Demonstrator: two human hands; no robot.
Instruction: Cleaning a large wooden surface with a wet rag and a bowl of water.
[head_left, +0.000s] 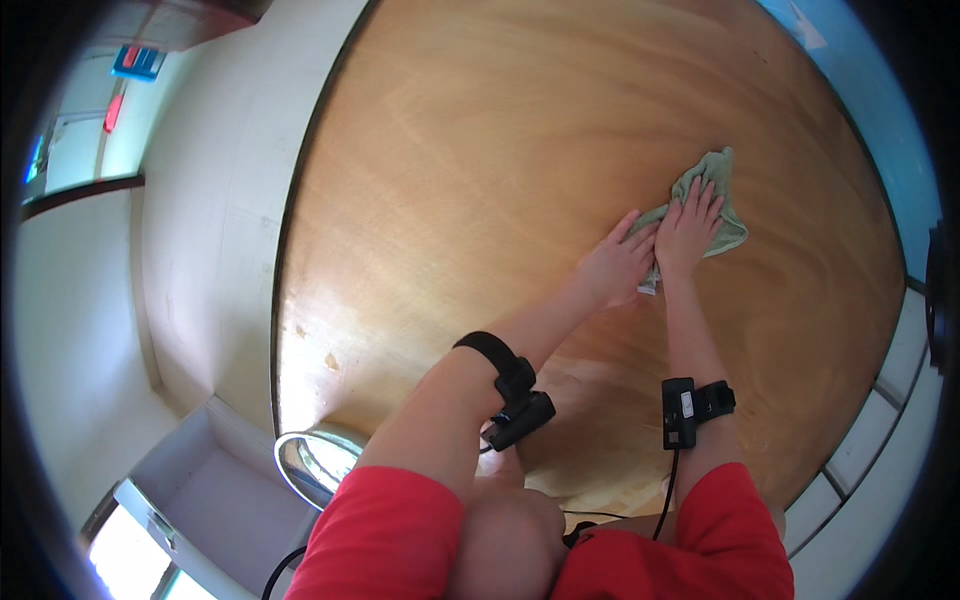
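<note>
A crumpled pale green cloth (721, 176) lies on a broad brown wooden surface (487, 165). My right hand (688, 232) presses it flat, fingers lightly spread over its middle. Just left of that, my left hand (619, 266) holds the narrower left part of the cloth, a fold showing between thumb and fingers. The two hands touch or nearly touch. A small white tag (646, 289) hangs from the cloth's lower corner. What lies under my palms is hidden.
A shiny metal basin (319, 461) stands by my left arm, beside an open pale drawer (232, 495). A white wall panel (225, 195) borders the surface on the left, a blue panel (874, 105) at upper right. Black devices (679, 412) are strapped to both forearms, with cables near my knees.
</note>
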